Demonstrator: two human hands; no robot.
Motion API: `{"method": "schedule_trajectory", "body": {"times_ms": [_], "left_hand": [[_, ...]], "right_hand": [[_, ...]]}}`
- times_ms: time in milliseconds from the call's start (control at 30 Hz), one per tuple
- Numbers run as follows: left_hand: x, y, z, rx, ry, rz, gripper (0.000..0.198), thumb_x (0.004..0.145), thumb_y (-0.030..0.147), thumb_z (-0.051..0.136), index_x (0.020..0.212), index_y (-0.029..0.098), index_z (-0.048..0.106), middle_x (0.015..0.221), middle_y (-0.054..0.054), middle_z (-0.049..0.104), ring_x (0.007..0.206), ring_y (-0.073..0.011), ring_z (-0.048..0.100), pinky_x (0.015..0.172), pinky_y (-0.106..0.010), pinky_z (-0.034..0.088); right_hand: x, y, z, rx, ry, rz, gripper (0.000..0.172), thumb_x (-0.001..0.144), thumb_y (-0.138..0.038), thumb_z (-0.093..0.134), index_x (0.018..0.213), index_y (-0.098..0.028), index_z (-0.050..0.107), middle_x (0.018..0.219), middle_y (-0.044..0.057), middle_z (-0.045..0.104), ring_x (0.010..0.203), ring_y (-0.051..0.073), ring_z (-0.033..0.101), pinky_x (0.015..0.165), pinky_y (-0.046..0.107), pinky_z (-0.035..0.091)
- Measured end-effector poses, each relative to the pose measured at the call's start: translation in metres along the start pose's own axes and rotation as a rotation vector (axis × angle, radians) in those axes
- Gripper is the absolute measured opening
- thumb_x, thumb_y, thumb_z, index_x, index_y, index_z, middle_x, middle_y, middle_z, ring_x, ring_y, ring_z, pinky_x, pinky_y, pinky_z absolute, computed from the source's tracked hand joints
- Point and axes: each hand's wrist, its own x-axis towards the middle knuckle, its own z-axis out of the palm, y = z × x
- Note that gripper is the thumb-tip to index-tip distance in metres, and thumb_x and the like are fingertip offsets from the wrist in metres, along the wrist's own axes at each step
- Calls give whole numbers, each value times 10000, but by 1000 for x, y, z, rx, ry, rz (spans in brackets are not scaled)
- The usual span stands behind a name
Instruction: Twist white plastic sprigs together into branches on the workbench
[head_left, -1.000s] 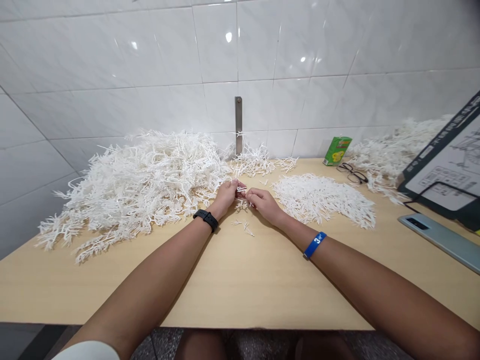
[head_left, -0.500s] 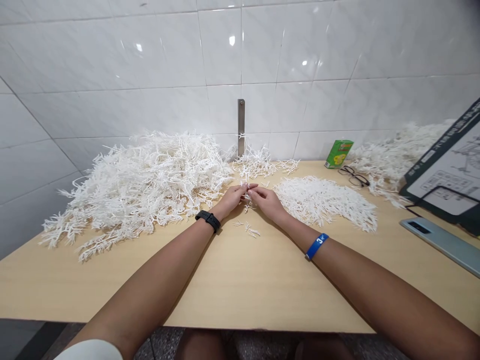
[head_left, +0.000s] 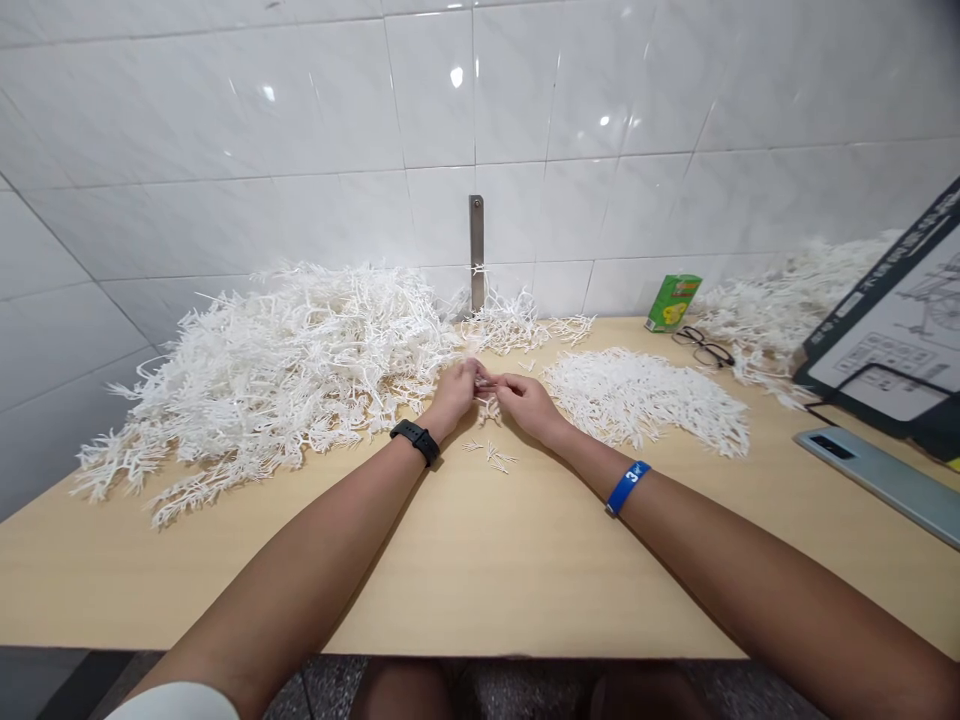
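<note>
While both forearms stretch across the bare front of the wooden table [head_left: 480, 570], the left hand [head_left: 455, 393] and right hand [head_left: 527, 402] meet fingertip to fingertip near its middle. Between them they pinch a small white plastic sprig [head_left: 486, 385], each hand's fingers curled closed around an end; it sits just above the tabletop. A few loose bits [head_left: 491, 458] lie just behind the hands, toward the person. The big tangled heap [head_left: 285, 350] of white branched pieces fills the left side, reaching the wall and nearly the left edge. A flatter pile [head_left: 645, 398] lies just right of the right hand. Farther right, well apart, are a phone [head_left: 881, 483] near the right edge, glasses [head_left: 705, 348] and a green box [head_left: 673, 301] by the wall. Open room remains along the near edge.
</note>
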Motion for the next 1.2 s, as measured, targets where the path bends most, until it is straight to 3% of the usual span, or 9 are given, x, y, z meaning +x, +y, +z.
{"method": "schedule_trajectory", "body": {"times_ms": [133,233,400,567,700,867,1000,1133,1200], "left_hand": [[0,3,-4,-152,33,-78,372,912,493,479,809,152,582,634,-38,632,578,-126,603,609,-253,469],[-1,5,-4,-167,-41,-56,392,902,497,496,938,134,639,911,-110,706,707,-145,640,660,-269,489],[-3,7,-3,-119,-133,-56,467,894,515,494,1087,131,677,1178,-155,664,916,-185,643,738,-272,475],[-5,5,-1,-88,-291,-44,491,864,521,549,1166,156,679,1154,-135,680,1013,-214,618,821,-286,454],[-7,3,2,-9,-363,-29,559,844,561,558,1170,124,678,988,-118,715,856,-184,624,755,-278,448],[-2,0,1,65,-254,30,480,842,549,564,967,110,712,802,-76,702,726,-153,605,713,-275,458],[2,2,-3,-111,-63,-67,418,889,516,504,836,122,632,647,-43,634,582,-128,577,629,-272,469],[-1,3,-2,-90,-135,-22,415,877,513,516,770,124,612,641,-32,607,587,-117,558,618,-254,452],[-4,2,1,54,-182,52,456,871,541,496,724,124,611,642,-34,602,602,-123,546,619,-257,441]], "right_hand": [[-9,-11,-1,2,-131,-114,258,789,-319,480,569,-187,507,676,5,498,660,139,483,667,279,396],[-13,-15,-2,29,-198,-190,390,867,-383,440,552,-179,545,719,34,551,697,149,531,724,294,427],[-8,-10,-5,-76,112,-67,340,860,-430,493,649,-178,582,643,10,552,640,149,497,624,281,389],[-2,-2,-3,-125,58,19,290,789,-455,591,828,-175,657,763,18,631,668,148,520,619,274,379],[-3,-1,-2,-210,-17,-50,226,791,-351,531,661,-175,590,666,-2,562,622,133,469,593,265,339],[-4,-4,0,-111,-5,-13,194,757,-295,488,595,-188,484,590,-26,479,576,123,428,571,256,332],[-9,-11,4,-60,-72,-203,169,740,-219,484,574,-189,474,650,-5,506,644,139,485,645,275,395],[-17,-20,2,-8,-168,-397,325,850,-258,454,541,-187,525,708,28,564,697,154,537,726,314,438],[-18,-22,-2,-29,-89,-408,363,884,-292,448,554,-187,559,710,34,575,700,157,542,721,316,441]]}}
